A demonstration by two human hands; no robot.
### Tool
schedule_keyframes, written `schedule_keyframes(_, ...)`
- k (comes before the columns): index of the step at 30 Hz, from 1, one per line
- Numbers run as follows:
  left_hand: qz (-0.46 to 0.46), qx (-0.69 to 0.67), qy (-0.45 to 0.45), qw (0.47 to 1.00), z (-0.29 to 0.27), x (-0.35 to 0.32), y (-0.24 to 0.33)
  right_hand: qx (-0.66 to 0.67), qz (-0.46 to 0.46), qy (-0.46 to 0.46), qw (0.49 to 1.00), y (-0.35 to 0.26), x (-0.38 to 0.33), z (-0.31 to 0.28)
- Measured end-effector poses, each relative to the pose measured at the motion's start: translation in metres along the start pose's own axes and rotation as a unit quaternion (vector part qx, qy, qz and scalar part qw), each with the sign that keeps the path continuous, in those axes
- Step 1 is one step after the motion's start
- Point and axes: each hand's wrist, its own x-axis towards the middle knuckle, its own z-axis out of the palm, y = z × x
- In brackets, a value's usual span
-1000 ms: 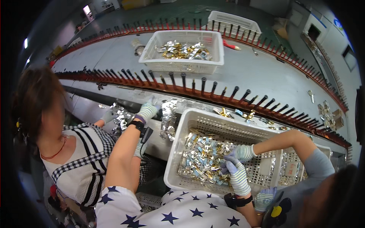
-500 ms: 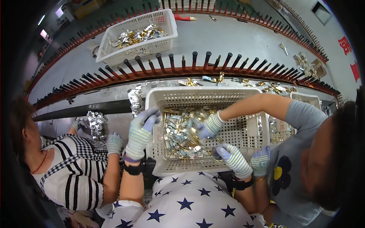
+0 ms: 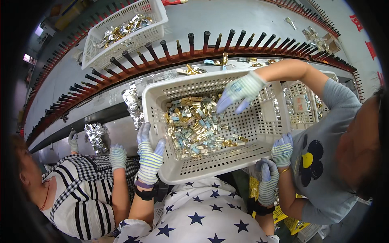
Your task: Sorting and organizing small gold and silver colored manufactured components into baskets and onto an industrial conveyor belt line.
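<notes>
Right hand (image 3: 267, 182) has shifted from over the main basket's (image 3: 219, 164) near rim to its near right corner.
Main basket, before the wearer: white, oblong, perforated, heaped with gold, silver and pale-blue parts (image 3: 198, 125) too many to count. Left hand (image 3: 150, 162) holds its left rim between thumb and fingers; right fingers curl, grip unclear. Two co-workers (image 3: 346, 105) flank; one co-worker's hand (image 3: 242, 89) is above the parts. Far basket (image 3: 125, 50) and right basket (image 3: 300, 124) make three.
</notes>
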Motion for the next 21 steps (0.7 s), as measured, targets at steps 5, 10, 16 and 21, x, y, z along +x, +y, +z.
schedule_keyframes(5, 0.002, -0.016, 0.007, 1.0, 0.0, -0.005, 0.01, 0.034, 0.032, -0.009, 0.999, -0.01, -0.006, 0.01)
schedule_keyframes(10, 0.036, -0.002, -0.012, 0.999, -0.01, -0.011, 0.03, 0.05, 0.074, -0.015, 0.996, -0.016, -0.006, 0.003)
schedule_keyframes(16, 0.036, -0.05, -0.031, 0.998, -0.003, -0.013, 0.064, -0.059, 0.006, -0.016, 0.998, -0.013, -0.006, -0.006)
schedule_keyframes(21, 0.082, -0.057, -0.086, 0.991, 0.035, 0.007, 0.103, -0.196, -0.11, -0.13, 0.966, -0.03, 0.001, -0.017)
